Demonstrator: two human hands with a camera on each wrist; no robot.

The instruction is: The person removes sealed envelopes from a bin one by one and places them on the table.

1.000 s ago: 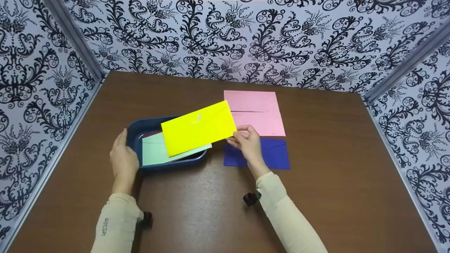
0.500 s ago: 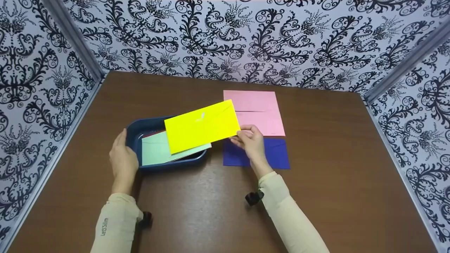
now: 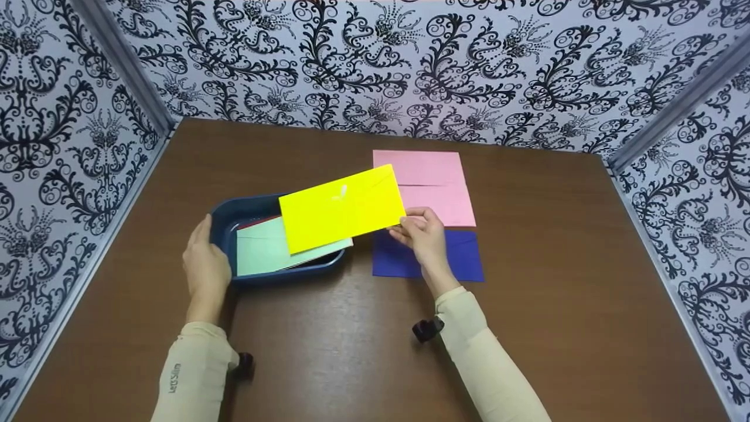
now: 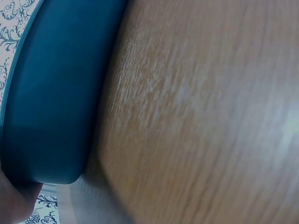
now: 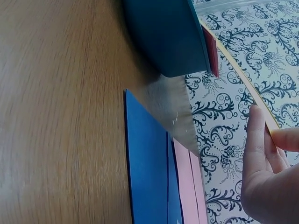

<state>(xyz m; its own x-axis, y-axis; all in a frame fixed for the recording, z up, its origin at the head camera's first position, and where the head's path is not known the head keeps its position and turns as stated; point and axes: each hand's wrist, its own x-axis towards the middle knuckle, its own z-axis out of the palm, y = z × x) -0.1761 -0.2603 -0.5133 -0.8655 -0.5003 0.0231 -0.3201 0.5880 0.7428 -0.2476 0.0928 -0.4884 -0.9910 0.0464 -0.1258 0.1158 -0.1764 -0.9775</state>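
Yellow envelope pinched above tray

Head view: your right hand (image 3: 426, 240) pinches the yellow envelope (image 3: 343, 211) by its near right corner, thumb on top. The envelope is tilted, its left part over the blue tray (image 3: 234, 208), covering part of the mint envelope (image 3: 263, 252) inside. Can't tell if those two touch. Your left hand (image 3: 205, 261) rests along the tray's left end, fingers fairly straight. The pink envelope (image 3: 422, 167) lies on the table (image 3: 328, 340), just beyond the dark blue envelope (image 3: 466, 258).

Left wrist view: tray wall and table; only a bit of your left hand shows at the tray corner.

Right wrist view: yellow envelope edge-on between your thumb and fingers; a red edge (image 5: 211, 51) sticks out past the tray rim.
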